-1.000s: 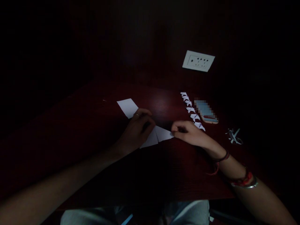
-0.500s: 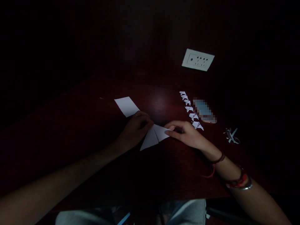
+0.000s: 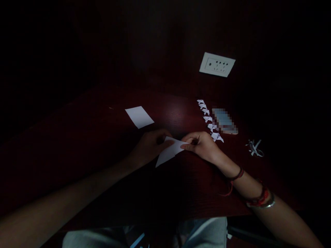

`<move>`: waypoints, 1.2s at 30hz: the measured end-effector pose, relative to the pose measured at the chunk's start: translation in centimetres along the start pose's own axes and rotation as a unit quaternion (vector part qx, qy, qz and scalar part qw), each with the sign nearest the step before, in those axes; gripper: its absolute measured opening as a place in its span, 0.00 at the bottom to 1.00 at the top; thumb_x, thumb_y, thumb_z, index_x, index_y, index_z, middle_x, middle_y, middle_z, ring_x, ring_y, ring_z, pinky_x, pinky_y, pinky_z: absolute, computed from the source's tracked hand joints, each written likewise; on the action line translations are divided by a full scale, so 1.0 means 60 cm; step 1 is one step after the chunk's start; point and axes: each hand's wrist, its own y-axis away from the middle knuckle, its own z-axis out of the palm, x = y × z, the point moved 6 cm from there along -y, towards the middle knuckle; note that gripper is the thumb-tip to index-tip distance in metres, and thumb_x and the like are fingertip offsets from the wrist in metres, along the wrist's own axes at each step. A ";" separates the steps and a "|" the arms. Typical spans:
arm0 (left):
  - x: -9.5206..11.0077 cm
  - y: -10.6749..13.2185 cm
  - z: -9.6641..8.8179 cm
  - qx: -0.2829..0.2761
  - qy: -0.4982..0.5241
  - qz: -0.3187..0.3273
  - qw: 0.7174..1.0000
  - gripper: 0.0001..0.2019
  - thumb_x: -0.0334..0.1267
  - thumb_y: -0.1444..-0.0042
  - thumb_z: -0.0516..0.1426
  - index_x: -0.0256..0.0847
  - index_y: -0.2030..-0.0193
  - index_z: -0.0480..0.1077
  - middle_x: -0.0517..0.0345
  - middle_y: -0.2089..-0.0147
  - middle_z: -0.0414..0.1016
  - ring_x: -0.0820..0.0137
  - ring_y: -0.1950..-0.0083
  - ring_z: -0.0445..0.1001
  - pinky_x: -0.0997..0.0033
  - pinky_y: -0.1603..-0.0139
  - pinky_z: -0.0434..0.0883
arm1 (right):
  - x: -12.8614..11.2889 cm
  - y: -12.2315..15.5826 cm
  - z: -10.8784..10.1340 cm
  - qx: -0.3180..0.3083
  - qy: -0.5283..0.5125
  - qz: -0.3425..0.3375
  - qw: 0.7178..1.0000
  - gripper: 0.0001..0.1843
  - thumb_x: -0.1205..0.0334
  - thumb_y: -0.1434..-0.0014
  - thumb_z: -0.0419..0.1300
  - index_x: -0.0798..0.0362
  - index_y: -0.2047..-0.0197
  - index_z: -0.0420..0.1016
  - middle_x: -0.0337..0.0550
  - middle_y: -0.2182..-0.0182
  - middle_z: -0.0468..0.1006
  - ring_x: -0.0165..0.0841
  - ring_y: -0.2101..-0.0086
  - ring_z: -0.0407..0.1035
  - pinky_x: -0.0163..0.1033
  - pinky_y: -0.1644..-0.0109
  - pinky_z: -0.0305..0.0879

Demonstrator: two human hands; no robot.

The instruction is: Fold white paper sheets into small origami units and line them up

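Observation:
A white sheet of folded paper [image 3: 168, 153] lies slanted on the dark red table [image 3: 103, 155] in front of me. My left hand [image 3: 151, 146] rests curled on the paper's left part, fingers pressed to it. My right hand [image 3: 200, 146] pinches the paper's upper right edge between thumb and fingers. Red threads and a metal bangle circle my right wrist.
A separate white paper rectangle [image 3: 139, 116] lies beyond my left hand. A row of several small folded paper pieces [image 3: 210, 121] runs beside a phone [image 3: 224, 121] at the right. Paper scraps [image 3: 254, 148] lie further right. A white wall socket [image 3: 217, 64] sits behind the table.
The paper's right flap has been folded over toward the left, narrowing the shape. My right hand moved left with it; my left hand slid a little down off the spare rectangle.

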 end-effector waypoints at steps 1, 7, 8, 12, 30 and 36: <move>0.000 0.001 0.000 -0.003 -0.002 -0.002 1.000 0.07 0.41 0.48 0.52 0.41 0.66 0.66 0.63 0.69 0.68 0.74 0.69 0.66 0.76 0.71 0.62 | 0.000 0.000 0.001 -0.006 -0.002 0.001 1.000 0.08 0.61 0.54 0.60 0.54 0.68 0.73 0.38 0.75 0.75 0.28 0.74 0.67 0.34 0.71 0.61; 0.013 0.007 0.002 -0.020 -0.005 0.004 1.000 0.07 0.39 0.47 0.51 0.40 0.67 0.66 0.63 0.70 0.67 0.74 0.69 0.66 0.75 0.70 0.62 | -0.027 0.001 0.004 -0.059 -0.010 -0.053 0.997 0.10 0.59 0.48 0.55 0.54 0.65 0.74 0.39 0.71 0.75 0.27 0.71 0.66 0.34 0.67 0.61; 0.016 0.008 0.003 -0.024 -0.001 0.008 1.000 0.06 0.39 0.47 0.50 0.40 0.67 0.66 0.63 0.70 0.68 0.74 0.69 0.66 0.75 0.70 0.62 | -0.033 0.002 0.003 -0.062 -0.002 -0.065 0.996 0.11 0.60 0.47 0.54 0.54 0.65 0.74 0.39 0.71 0.75 0.27 0.71 0.66 0.34 0.67 0.60; 0.020 0.010 0.004 -0.035 0.016 0.006 0.999 0.07 0.40 0.47 0.50 0.40 0.67 0.66 0.63 0.70 0.68 0.74 0.69 0.66 0.75 0.70 0.62 | -0.045 0.003 0.003 -0.062 0.040 -0.077 0.994 0.11 0.61 0.46 0.52 0.55 0.66 0.73 0.38 0.73 0.73 0.25 0.73 0.63 0.33 0.70 0.57; -0.016 0.002 -0.028 0.044 0.079 -0.053 0.994 0.07 0.41 0.48 0.52 0.39 0.71 0.63 0.61 0.72 0.67 0.73 0.71 0.67 0.75 0.74 0.64 | -0.029 0.016 -0.061 0.012 0.094 -0.104 0.990 0.08 0.61 0.44 0.49 0.55 0.68 0.66 0.40 0.72 0.69 0.27 0.70 0.62 0.34 0.66 0.59; 0.024 0.011 -0.001 0.008 -0.003 0.028 1.000 0.06 0.39 0.45 0.49 0.40 0.67 0.63 0.63 0.69 0.67 0.74 0.68 0.66 0.74 0.69 0.63 | -0.074 0.021 -0.009 0.004 0.130 -0.154 0.979 0.08 0.67 0.44 0.49 0.54 0.66 0.69 0.39 0.72 0.70 0.27 0.71 0.63 0.33 0.66 0.58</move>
